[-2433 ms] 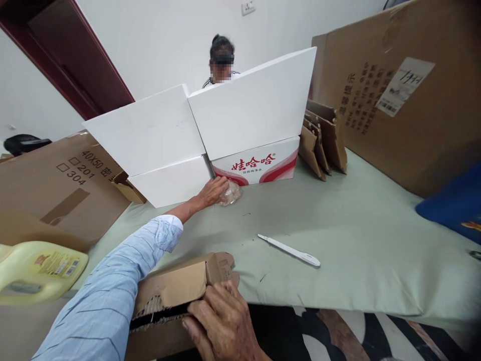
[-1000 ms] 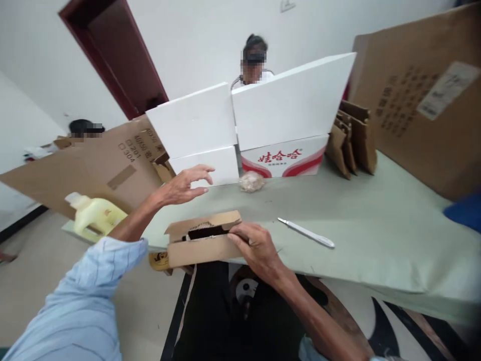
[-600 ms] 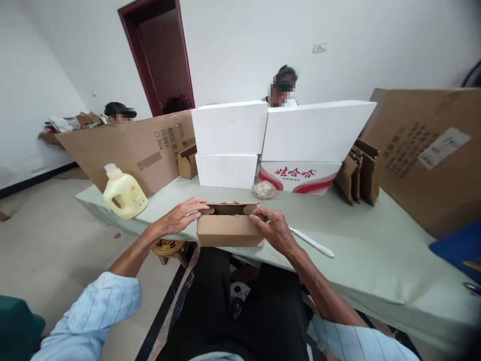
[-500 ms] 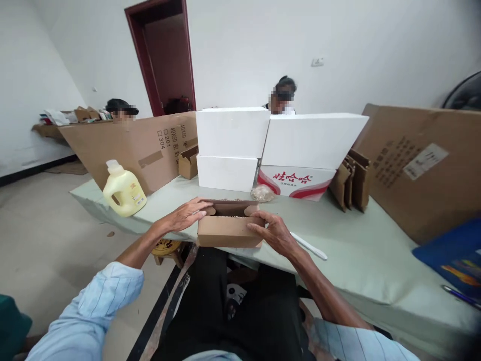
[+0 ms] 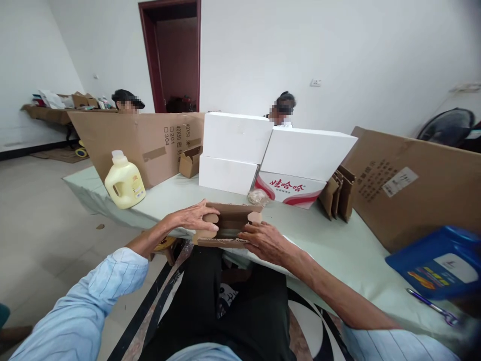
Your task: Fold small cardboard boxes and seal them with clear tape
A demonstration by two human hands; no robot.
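A small brown cardboard box (image 5: 235, 211) stands with its top open at the near edge of the table, its inside facing up toward me. My left hand (image 5: 195, 219) grips the box's left end, with the thumb and fingers around the small end flap. At the right front corner, my right hand (image 5: 263, 241) has its fingers bent over the rim, below the right end flap. Part of the front wall is hidden by that hand. Just beyond the box lies a crumpled clear plastic bundle (image 5: 258, 197).
White boxes (image 5: 236, 138) are stacked across the table. A yellow jug (image 5: 126, 181) stands left. Folded cardboard pieces (image 5: 338, 193), a blue container (image 5: 432, 263) and a pen (image 5: 428, 302) are at right. Large cardboard sheets (image 5: 146, 145) flank the stack. Two people sit beyond.
The box has tipped so its inside shows more. My left thumb has come onto the left flap, and my right hand has shifted to the front rim. The view has turned slightly.
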